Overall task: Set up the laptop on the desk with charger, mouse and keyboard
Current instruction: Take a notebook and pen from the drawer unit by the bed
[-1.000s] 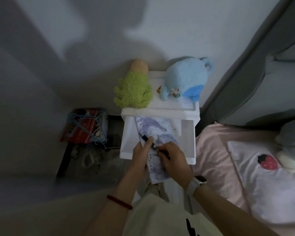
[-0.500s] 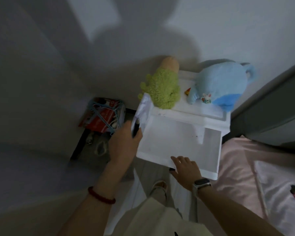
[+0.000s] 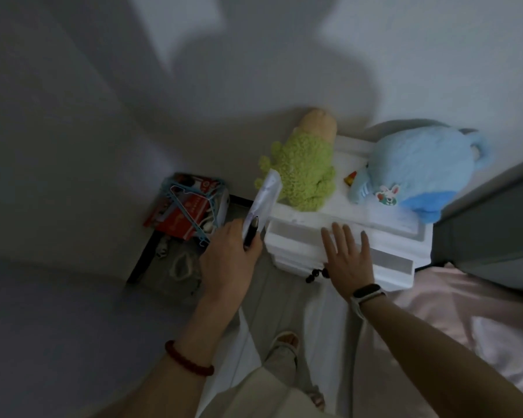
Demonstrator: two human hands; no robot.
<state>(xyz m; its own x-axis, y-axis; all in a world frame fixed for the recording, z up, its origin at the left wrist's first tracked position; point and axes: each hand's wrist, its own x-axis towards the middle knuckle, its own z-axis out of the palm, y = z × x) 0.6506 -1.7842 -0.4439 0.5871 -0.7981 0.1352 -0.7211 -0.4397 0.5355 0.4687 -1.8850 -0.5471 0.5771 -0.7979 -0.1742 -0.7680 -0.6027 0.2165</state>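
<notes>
Left hand (image 3: 228, 260) curled round a dark pen (image 3: 251, 235) and a thin flat sheet with a pale purple-white marbled pattern (image 3: 264, 197), likely a mouse pad, both pinched together at the near end. Long axis of sheet and pen running from the grip up and away to the far right, sheet seen almost edge-on, its far tip just in front of the green plush toy (image 3: 302, 173). Pen lying along the sheet's near part, tip end away from the palm. No writing legible on sheet or pen.

Right hand (image 3: 349, 260) flat, fingers straight and spread, pressing on the front of the white nightstand drawer (image 3: 299, 242); nothing grasped. Dark beads (image 3: 316, 274) hanging at the drawer's near edge beside the thumb. Smartwatch (image 3: 367, 294) on the right wrist, red bead bracelet (image 3: 187, 360) on the left.

On the nightstand top (image 3: 344, 203): green plush with tan head at left, blue plush (image 3: 420, 170) with a rabbit sticker at right. Red carton with unreadable print and blue hangers (image 3: 191, 203) on the floor at left. Pink bedding (image 3: 465, 306) at right. Sandalled foot (image 3: 284, 342) below.
</notes>
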